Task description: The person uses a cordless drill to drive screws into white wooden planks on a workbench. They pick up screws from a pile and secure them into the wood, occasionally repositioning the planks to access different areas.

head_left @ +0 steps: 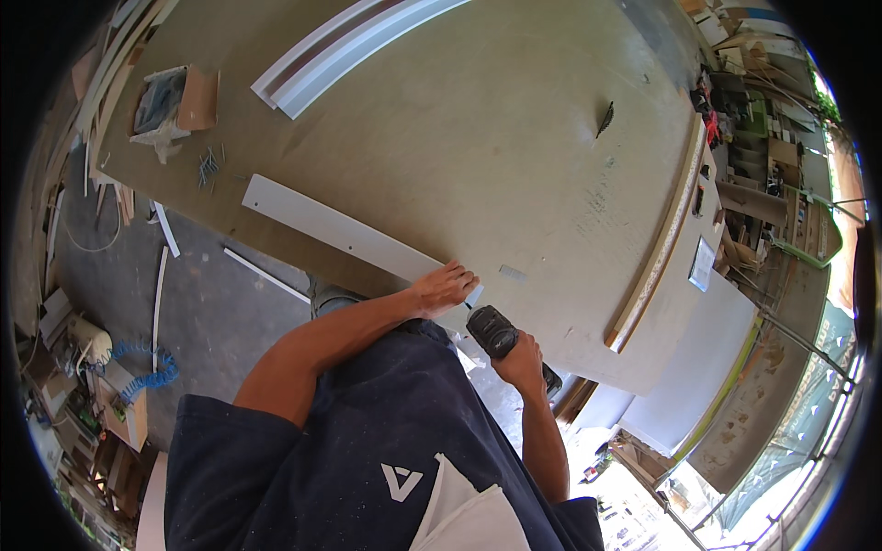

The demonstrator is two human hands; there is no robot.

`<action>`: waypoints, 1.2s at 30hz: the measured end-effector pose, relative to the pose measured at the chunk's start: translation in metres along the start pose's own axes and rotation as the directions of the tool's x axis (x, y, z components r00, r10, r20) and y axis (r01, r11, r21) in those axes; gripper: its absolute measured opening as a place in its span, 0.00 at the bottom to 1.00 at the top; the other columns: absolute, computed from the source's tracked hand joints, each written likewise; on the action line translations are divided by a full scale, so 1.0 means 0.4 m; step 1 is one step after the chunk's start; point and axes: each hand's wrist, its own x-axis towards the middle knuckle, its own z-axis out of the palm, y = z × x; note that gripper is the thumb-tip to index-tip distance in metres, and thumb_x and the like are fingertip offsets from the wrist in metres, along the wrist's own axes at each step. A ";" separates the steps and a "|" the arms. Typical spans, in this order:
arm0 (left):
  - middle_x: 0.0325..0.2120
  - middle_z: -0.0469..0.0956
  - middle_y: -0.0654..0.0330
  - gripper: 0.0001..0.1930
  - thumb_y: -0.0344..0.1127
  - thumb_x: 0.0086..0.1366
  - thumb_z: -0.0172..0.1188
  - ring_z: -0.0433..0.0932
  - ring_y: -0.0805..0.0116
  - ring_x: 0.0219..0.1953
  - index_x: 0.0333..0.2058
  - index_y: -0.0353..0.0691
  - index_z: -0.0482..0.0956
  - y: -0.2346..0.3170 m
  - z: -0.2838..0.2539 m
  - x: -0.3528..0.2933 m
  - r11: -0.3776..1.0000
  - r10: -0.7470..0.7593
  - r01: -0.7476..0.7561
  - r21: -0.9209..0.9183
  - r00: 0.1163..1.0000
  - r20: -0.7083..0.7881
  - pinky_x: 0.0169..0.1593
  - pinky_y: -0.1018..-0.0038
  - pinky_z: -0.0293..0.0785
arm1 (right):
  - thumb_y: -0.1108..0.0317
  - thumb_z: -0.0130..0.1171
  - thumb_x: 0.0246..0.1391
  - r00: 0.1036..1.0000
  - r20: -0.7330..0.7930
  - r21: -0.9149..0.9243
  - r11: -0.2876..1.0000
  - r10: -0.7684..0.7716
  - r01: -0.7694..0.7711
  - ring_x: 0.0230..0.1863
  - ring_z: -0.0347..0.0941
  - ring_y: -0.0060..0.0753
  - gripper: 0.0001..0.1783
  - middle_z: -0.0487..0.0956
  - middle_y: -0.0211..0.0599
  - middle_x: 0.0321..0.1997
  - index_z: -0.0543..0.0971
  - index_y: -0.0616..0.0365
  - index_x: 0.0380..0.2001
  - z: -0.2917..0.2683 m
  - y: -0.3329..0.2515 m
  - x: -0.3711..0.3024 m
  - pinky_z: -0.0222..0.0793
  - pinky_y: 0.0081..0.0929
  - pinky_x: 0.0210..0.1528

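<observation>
A long white board (344,234) with small dark holes along it lies slantwise at the near edge of the worktable (441,174). My left hand (444,286) grips its right end, fingers bent over the top edge. My right hand (524,363) is wrapped round the handle of a black cordless drill (492,331). The drill's nose points at the board's right end, close to my left fingers. Whether the bit touches the board is too small to tell. A short strip of staples (513,273) lies on the table just right of the board.
A pile of screws (209,169) lies near an open cardboard box (195,99) at the table's left. White channel-shaped pieces (354,46) rest at the far side. A long narrow board (660,239) lies along the right. On the floor are white strips (266,275) and a coiled blue hose (165,369).
</observation>
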 end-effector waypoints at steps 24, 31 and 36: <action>0.51 0.77 0.53 0.25 0.31 0.63 0.55 0.74 0.61 0.55 0.59 0.30 0.71 0.001 0.003 0.001 1.000 -0.015 0.015 -0.002 1.000 -0.001 0.63 0.64 0.63 | 0.67 0.68 0.39 0.999 0.031 -0.008 0.999 -0.043 0.043 0.44 0.81 0.62 0.24 0.85 0.52 0.37 0.84 0.49 0.45 0.019 0.025 0.031 0.76 0.52 0.49; 0.52 0.77 0.51 0.26 0.30 0.63 0.55 0.74 0.59 0.55 0.60 0.30 0.71 0.003 0.003 0.001 1.000 -0.017 0.017 0.011 0.999 0.028 0.63 0.63 0.63 | 0.67 0.68 0.40 0.998 0.049 -0.017 0.999 -0.046 0.047 0.44 0.81 0.61 0.26 0.85 0.52 0.38 0.84 0.48 0.48 0.018 0.030 0.035 0.75 0.52 0.50; 0.52 0.77 0.51 0.26 0.30 0.62 0.56 0.75 0.59 0.55 0.60 0.29 0.71 0.004 0.003 -0.004 1.000 -0.007 0.007 -0.014 1.000 -0.007 0.63 0.63 0.63 | 0.66 0.68 0.40 0.996 -0.012 -0.046 0.995 -0.092 0.091 0.44 0.81 0.61 0.26 0.85 0.53 0.38 0.84 0.48 0.48 0.048 0.067 0.043 0.75 0.52 0.49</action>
